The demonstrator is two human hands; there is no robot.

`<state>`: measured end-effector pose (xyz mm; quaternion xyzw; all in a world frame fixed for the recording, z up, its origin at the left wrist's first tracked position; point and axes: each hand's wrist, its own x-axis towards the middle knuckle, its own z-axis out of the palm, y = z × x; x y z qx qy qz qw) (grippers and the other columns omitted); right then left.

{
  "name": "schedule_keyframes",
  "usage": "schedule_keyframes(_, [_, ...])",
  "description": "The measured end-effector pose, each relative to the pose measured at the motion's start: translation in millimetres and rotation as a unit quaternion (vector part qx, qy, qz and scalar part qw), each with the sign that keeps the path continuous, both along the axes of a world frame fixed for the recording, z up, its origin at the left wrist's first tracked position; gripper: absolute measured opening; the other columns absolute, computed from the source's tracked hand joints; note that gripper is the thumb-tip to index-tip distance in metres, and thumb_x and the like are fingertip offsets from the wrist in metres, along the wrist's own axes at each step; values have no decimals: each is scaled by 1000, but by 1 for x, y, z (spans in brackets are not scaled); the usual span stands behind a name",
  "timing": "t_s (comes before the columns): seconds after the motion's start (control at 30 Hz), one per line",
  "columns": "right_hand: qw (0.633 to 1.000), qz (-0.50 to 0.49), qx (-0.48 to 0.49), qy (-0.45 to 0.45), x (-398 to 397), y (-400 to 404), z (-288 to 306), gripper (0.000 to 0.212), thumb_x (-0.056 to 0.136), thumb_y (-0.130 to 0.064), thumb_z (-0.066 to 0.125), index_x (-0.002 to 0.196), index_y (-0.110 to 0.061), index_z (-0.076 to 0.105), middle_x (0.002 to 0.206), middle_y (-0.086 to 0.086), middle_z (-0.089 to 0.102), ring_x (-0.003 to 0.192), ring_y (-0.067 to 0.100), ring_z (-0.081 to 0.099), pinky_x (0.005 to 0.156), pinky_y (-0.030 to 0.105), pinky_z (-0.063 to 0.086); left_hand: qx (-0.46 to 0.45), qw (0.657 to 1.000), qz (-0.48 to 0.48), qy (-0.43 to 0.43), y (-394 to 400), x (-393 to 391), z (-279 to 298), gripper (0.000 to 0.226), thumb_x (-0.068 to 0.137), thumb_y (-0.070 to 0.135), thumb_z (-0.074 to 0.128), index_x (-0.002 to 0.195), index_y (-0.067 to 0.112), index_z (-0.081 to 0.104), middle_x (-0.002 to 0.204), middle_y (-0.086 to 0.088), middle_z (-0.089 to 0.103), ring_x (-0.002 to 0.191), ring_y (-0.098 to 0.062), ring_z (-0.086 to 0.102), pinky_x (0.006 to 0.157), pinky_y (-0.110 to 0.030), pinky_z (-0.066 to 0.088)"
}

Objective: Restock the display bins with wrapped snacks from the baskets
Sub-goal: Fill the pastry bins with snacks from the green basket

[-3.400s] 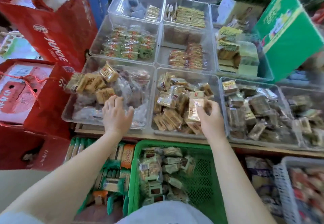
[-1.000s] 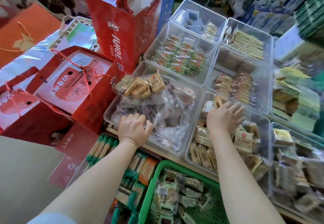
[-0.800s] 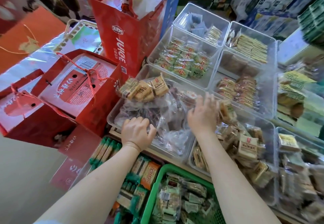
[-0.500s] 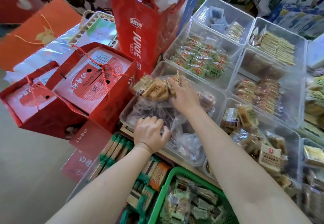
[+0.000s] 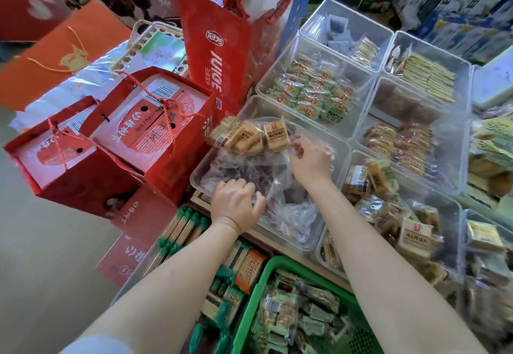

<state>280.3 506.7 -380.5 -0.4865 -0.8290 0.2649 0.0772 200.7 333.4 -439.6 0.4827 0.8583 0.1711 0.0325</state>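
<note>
Taking the clear front-left bin (image 5: 200,180) as the landmark: to its left stand two red gift boxes (image 5: 150,131) with rope handles, and behind them a tall red juice bag (image 5: 219,56).

The left hand (image 5: 236,205) sits at the bin's near edge, forearm coming up from the lower left, wrist bent and knuckles up. Its fingers are curled down onto the crumpled clear plastic bag (image 5: 280,187) that fills the bin; they look bunched into the plastic, though the grip itself is hidden under the hand.

At the bin's far edge lie several tan wrapped snacks (image 5: 247,134), propped on the bag. The right hand (image 5: 309,159) reaches over the bin's right side, arm stretched diagonally from the lower right, its fingers loosely bent near the rightmost tan packet; whether they pinch plastic or hold nothing I cannot tell.

Below the bin, nearest the body, a green basket (image 5: 255,284) holds green-wrapped snacks. Right of the landmark, a neighbouring bin (image 5: 444,204) holds more tan packets.
</note>
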Motion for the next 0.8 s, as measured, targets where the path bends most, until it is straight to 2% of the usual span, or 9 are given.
schedule_keyframes(0.1, [996, -48, -75, 18, 2, -1, 8, 31, 99, -19, 54, 129, -14, 60, 120, 7, 64, 97, 22, 57, 83, 32, 45, -80, 997, -2, -19, -1, 2, 10, 43, 89, 46, 27, 71, 23, 59, 73, 6, 58, 75, -20, 57, 76, -36, 35])
schedule_keyframes(0.17, [993, -69, -95, 33, -7, 0, 11, 33, 101, -17, 52, 134, -15, 56, 118, 6, 64, 93, 20, 55, 80, 30, 45, -101, 993, -9, -55, 0, -1, 17, 39, 91, 50, 31, 74, 24, 55, 76, 10, 54, 79, -16, 55, 81, -35, 35])
schedule_keyframes(0.27, [994, -60, -86, 17, -22, 4, 3, 33, 100, -16, 54, 133, -15, 56, 126, 11, 65, 104, 28, 61, 87, 39, 53, -33, 984, 14, -172, 0, -4, 27, 31, 90, 47, 44, 76, 26, 62, 76, 10, 59, 77, -12, 55, 78, -34, 43])
schedule_keyframes(0.37, [996, -82, -39, -7, -27, 7, -9, 14, 99, -12, 52, 109, -13, 62, 113, 13, 68, 102, 33, 63, 78, 35, 47, 65, 934, 54, -346, -5, -3, 44, 19, 92, 34, 53, 89, 23, 68, 89, 8, 64, 87, -10, 58, 75, -31, 48])
schedule_keyframes(0.5, [996, -83, -8, 42, -13, -9, -2, 6, 100, -12, 55, 101, -12, 61, 102, 7, 67, 90, 24, 60, 75, 34, 45, 97, 881, 105, -451, -20, 4, 62, 19, 96, 21, 54, 90, 18, 72, 87, 2, 71, 87, -14, 64, 80, -33, 51])
schedule_keyframes(0.57, [990, -73, -17, 121, 10, -30, 14, 5, 100, -12, 57, 100, -13, 61, 95, 1, 65, 86, 18, 62, 78, 34, 53, 121, 822, 148, -536, -21, 8, 70, 22, 98, 17, 52, 93, 13, 73, 85, -4, 74, 84, -20, 69, 84, -40, 56])
schedule_keyframes(0.63, [982, -49, -23, 182, 44, -59, 35, 5, 100, -12, 57, 98, -15, 60, 91, -6, 62, 81, 3, 61, 73, 18, 51, 134, 709, 191, -665, -13, 17, 84, 23, 101, 23, 52, 105, 7, 68, 90, -12, 74, 82, -25, 71, 85, -42, 59])
schedule_keyframes(0.7, [973, -34, -46, 225, 82, -88, 48, 9, 101, -14, 58, 95, -21, 59, 91, -7, 65, 84, 3, 64, 73, 20, 53, 120, 616, 206, -751, -3, 32, 98, 27, 101, 36, 55, 108, 11, 63, 92, -13, 75, 81, -25, 73, 80, -39, 61])
schedule_keyframes(0.8, [957, -62, -93, 266, 133, -120, 59, 13, 99, -15, 61, 94, -27, 58, 90, -2, 67, 83, 17, 67, 74, 33, 56, 133, 596, 150, -778, 5, 61, 103, 30, 97, 24, 62, 117, 2, 61, 94, -11, 76, 79, -21, 75, 80, -37, 62])
